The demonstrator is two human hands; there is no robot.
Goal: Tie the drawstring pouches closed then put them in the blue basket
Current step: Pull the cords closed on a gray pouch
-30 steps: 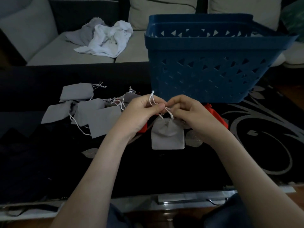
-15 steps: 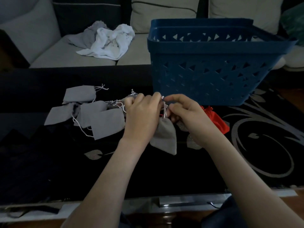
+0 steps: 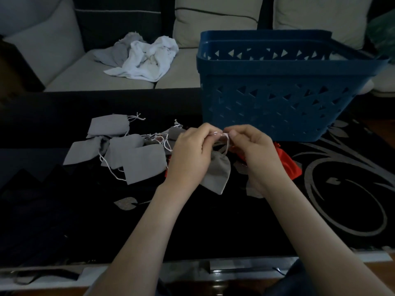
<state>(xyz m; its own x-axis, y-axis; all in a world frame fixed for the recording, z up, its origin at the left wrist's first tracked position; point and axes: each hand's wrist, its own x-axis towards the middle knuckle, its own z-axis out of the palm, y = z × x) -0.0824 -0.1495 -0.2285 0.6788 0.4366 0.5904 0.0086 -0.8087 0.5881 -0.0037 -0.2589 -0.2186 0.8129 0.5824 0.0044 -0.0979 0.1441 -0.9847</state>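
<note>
A grey drawstring pouch (image 3: 218, 172) hangs between my hands just above the dark table, its neck gathered. My left hand (image 3: 190, 154) grips the neck and white string. Facing it, my right hand (image 3: 250, 148) pinches the string ends, its fingertips almost touching the left hand's. The blue basket (image 3: 275, 103) stands right behind my hands. Several flat grey pouches (image 3: 128, 150) with loose white strings lie to the left. A red pouch (image 3: 288, 165) sits partly hidden behind my right wrist.
The black table (image 3: 213, 221) has a silver floral pattern at the right. Behind it is a light sofa (image 3: 70, 73) with crumpled white and grey cloths (image 3: 145, 58). The table's near edge (image 3: 245, 265) runs below my forearms.
My hands have lifted the pouch off the table and drawn its neck tight; the body now hangs tilted to the right. Both hands have come closer together at the string.
</note>
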